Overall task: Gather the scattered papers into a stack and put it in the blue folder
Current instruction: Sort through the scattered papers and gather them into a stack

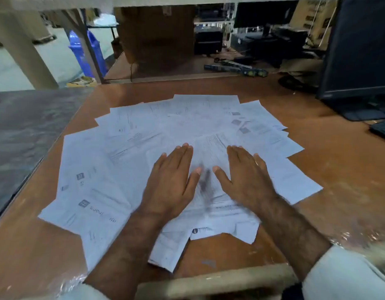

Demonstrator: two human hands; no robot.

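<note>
Dim indoor light; papers [165, 148] looking bluish, glare showing on table [339, 169] near corners, motion blur smearing hands, wide-angle bending edges.

This is looking like an office storeroom: a dark monitor [360, 48] is standing at right, and cardboard boxes [157, 33] are sitting at top centre beyond the wooden desk [339, 180].

Hardly anything here reads clearly. On the papers [165, 137] spread over the desk, one sheet [87, 204] at the lower left of the frame carries a small dark square logo and large upside-down lettering too blurred to make out. The print on the other sheets is fine grey text, illegible.
</note>
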